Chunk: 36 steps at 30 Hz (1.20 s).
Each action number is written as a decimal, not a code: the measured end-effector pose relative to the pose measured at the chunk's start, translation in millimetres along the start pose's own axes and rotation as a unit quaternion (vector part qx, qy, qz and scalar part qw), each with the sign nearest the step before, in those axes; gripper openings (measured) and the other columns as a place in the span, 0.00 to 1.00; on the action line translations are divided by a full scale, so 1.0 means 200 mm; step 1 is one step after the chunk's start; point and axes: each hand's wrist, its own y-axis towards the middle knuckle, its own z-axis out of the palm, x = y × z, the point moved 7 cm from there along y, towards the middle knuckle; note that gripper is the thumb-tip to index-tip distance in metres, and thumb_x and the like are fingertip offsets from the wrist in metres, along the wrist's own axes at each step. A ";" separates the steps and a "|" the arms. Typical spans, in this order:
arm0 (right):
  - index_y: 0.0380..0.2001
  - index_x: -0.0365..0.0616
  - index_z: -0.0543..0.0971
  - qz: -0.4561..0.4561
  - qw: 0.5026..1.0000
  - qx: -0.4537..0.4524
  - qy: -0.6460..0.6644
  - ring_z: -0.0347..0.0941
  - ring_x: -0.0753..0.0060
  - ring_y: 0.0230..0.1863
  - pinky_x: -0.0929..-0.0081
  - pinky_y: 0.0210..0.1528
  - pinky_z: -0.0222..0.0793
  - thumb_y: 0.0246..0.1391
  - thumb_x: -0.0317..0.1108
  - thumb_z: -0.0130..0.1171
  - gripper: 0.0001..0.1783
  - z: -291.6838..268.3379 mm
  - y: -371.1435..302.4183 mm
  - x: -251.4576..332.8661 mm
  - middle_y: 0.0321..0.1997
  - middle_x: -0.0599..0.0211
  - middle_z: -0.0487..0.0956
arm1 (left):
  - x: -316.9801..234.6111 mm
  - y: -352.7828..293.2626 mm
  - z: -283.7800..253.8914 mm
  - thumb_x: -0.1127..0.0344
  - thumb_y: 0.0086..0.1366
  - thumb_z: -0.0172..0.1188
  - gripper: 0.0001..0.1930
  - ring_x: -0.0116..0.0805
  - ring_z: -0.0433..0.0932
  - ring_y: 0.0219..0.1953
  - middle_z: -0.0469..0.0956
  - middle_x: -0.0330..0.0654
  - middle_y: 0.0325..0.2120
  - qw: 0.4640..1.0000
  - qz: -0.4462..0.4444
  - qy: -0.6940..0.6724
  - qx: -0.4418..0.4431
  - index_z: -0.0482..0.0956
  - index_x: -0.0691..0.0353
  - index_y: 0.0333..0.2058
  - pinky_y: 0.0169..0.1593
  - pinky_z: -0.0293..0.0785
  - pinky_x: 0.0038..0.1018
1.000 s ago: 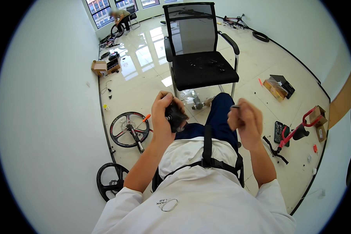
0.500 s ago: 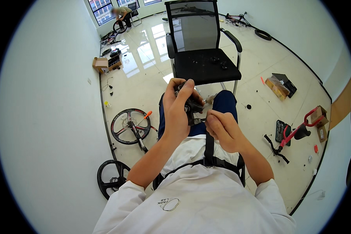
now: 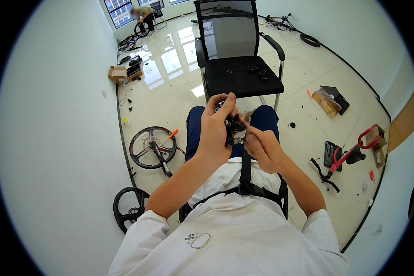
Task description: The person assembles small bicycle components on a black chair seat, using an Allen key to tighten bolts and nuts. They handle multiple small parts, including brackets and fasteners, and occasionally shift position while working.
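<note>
My left hand (image 3: 213, 133) is wrapped round a black mechanical part (image 3: 233, 126) above my lap, probably a bicycle component; its exact kind is hard to tell. A silvery cylindrical end (image 3: 238, 140) sticks out of its lower side toward my right hand. With thumb and curled fingers, my right hand (image 3: 265, 150) pinches at that end. Whatever lies between the right fingertips is too small and hidden to name. Much of the black part is covered by the left fingers.
Facing me is a black mesh chair (image 3: 244, 76) with small dark parts on its seat. Left on the floor lie a spoked wheel (image 3: 137, 161) with an orange-handled tool (image 3: 173, 133) and another wheel (image 3: 117, 209). A red bike frame (image 3: 339, 162) lies right. A person (image 3: 145, 16) sits far left.
My left hand and the black part have shifted slightly right and turned, so the silvery end shows more plainly. My right hand stays closed beside it, slightly turned.
</note>
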 end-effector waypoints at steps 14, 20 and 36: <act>0.23 0.45 0.65 0.406 0.800 0.026 0.441 0.65 0.68 0.12 0.70 0.16 0.65 0.66 0.43 0.43 0.19 0.14 -0.16 -0.31 0.14 0.68 0.66 | 0.00 -0.15 0.11 0.76 0.49 0.69 0.14 0.41 0.75 0.25 0.75 0.46 0.25 0.736 0.468 0.421 0.251 0.76 0.62 0.34 0.28 0.72 0.28; 0.19 0.40 0.68 0.396 0.785 0.098 0.466 0.75 0.45 0.16 0.52 0.26 0.77 0.67 0.45 0.37 0.25 0.14 -0.13 -0.29 0.13 0.48 0.73 | 0.06 0.03 -0.07 0.69 0.65 0.62 0.09 0.25 0.75 0.24 0.74 0.38 0.25 0.945 0.197 0.257 0.053 0.69 0.62 0.38 0.29 0.72 0.22; 0.27 0.33 0.74 0.259 0.955 0.052 0.135 0.78 0.72 0.19 0.78 0.21 0.72 0.71 0.42 0.42 0.24 0.05 -0.21 -0.35 0.19 0.63 0.77 | 0.46 -0.05 -0.32 0.60 0.65 0.62 0.12 0.28 0.73 0.25 0.68 0.34 0.22 0.976 -0.196 -0.055 -0.079 0.70 0.57 0.39 0.31 0.73 0.27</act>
